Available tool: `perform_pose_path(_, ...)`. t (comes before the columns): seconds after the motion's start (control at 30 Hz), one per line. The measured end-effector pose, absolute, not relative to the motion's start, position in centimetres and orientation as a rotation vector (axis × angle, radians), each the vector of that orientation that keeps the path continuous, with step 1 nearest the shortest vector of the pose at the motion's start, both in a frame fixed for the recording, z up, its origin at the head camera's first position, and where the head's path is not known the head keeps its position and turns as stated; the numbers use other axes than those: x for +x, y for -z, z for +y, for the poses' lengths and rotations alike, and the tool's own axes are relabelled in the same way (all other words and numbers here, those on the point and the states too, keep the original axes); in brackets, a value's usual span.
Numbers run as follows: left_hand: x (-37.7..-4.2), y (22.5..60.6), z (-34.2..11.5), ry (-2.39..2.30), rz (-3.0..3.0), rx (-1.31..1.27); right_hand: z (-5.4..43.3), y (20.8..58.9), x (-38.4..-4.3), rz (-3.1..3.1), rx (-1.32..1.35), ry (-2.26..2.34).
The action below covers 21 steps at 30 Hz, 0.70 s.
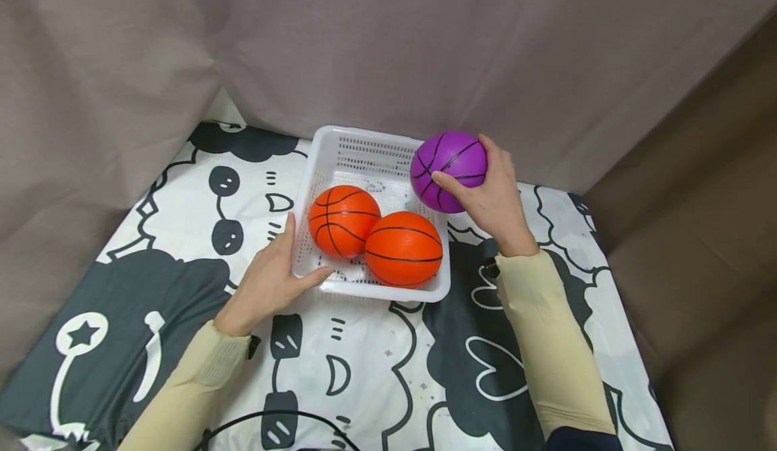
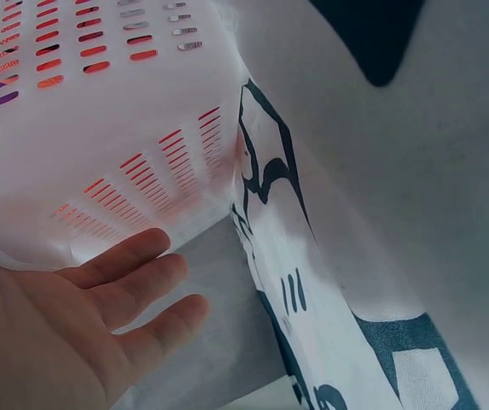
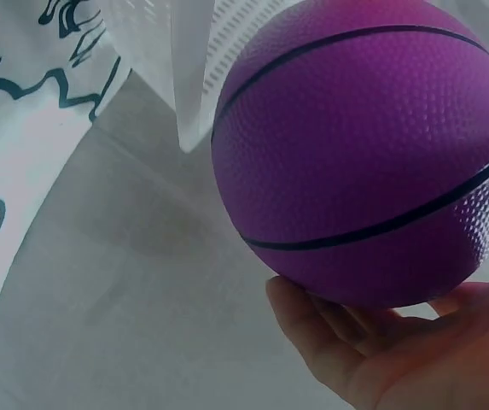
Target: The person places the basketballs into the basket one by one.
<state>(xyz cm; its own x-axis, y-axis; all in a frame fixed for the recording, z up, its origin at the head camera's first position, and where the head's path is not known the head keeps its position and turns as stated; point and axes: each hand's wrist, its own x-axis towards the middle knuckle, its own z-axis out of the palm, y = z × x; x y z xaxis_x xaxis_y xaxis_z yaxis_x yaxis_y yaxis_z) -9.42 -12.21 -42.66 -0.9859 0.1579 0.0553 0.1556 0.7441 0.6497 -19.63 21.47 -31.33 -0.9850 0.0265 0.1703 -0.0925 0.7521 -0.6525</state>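
A white perforated plastic basket holds two orange toy basketballs, a left one and a right one, side by side near its front. My right hand grips a purple toy basketball over the basket's back right corner, thumb and fingers spread around it. In the right wrist view, the fingers curl against the purple ball. My left hand is at the basket's front left side, its fingers extended along the outer wall and thumb by the rim. Whether its fingertips touch the wall is unclear.
A black-and-white cartoon-print cloth covers the surface under the basket. Grey-brown fabric rises behind the basket and along both sides. A black cable crosses the near edge.
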Motion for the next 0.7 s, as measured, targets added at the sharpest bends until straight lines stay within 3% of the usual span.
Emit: perform_pose_path(0.7, -9.4, 42.7, -12.2, -1.089, 2.955, 0.279, 17.5, 32.2, -22.8, -2.943, 0.237, -0.782)
